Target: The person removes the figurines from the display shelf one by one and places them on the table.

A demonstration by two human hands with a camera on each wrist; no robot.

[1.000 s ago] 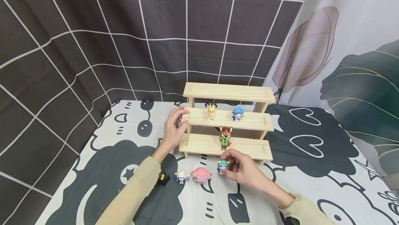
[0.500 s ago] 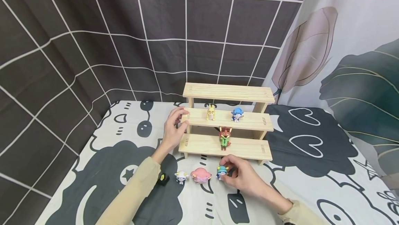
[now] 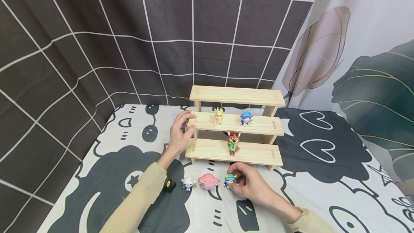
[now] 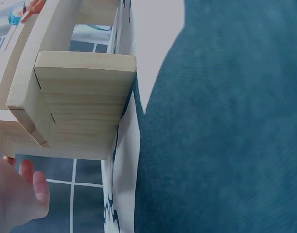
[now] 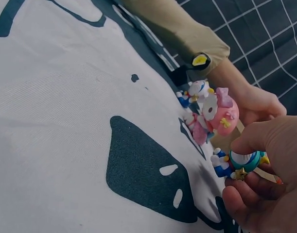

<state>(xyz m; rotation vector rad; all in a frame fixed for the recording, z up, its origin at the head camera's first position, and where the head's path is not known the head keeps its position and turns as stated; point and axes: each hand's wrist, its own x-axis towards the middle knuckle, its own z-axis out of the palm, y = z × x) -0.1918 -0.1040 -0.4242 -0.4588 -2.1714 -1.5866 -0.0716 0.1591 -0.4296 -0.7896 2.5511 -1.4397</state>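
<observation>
Figurine [image 3: 230, 178] upright, back to shelf [image 3: 231, 121], pinched in right grip [image 3: 252, 185]; left grip [image 3: 180, 135] curled on shelf end.

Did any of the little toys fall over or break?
Nothing stands out. The fox, yellow toy and blue-hatted toy are upright on the shelf unit; the white toy and pink toy are upright on the cloth. The right hand holds the teal-hatted toy. I see no breaks.
</observation>
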